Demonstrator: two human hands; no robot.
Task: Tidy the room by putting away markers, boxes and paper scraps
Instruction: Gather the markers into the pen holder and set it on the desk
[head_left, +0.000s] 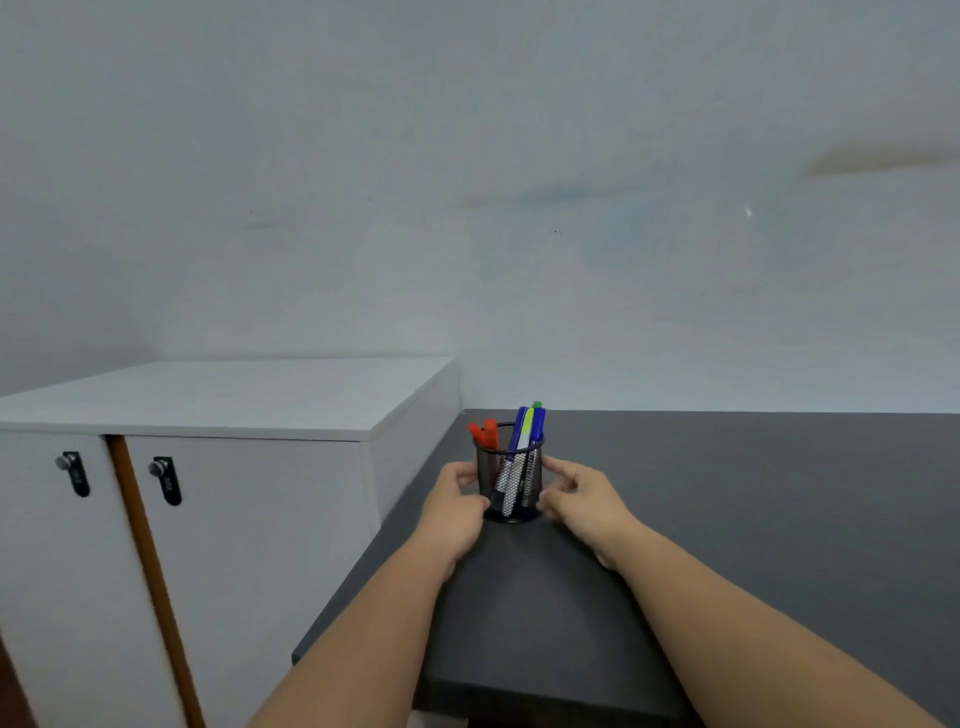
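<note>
**Both hands on the pen cup, markers aboard**

While the black mesh pen cup (509, 480) stands upright just below the middle of the frame, on the dark grey desk (727, 519) near its far left corner, I can see the markers (524, 441) standing in it: two red ones leaning left, blue and yellow-green ones leaning right, a green cap topping the bunch. My call is that this thing is light and stiff, wire mesh that gives the fingers some bite, but top-heavy with the markers poking out, so a tilt could spill them. Best hold looks like the wall, low to mid height, from both sides. And that is where the hands are: the left hand (457, 506) curls thumb and fingers round the cup's left side, the right hand (582, 496) pinches its right side. Whether the base is off the desk, I cannot tell. Left of the frame sits a white cabinet (234, 400) with two black locks (166, 480) on its doors, wall behind.
</note>
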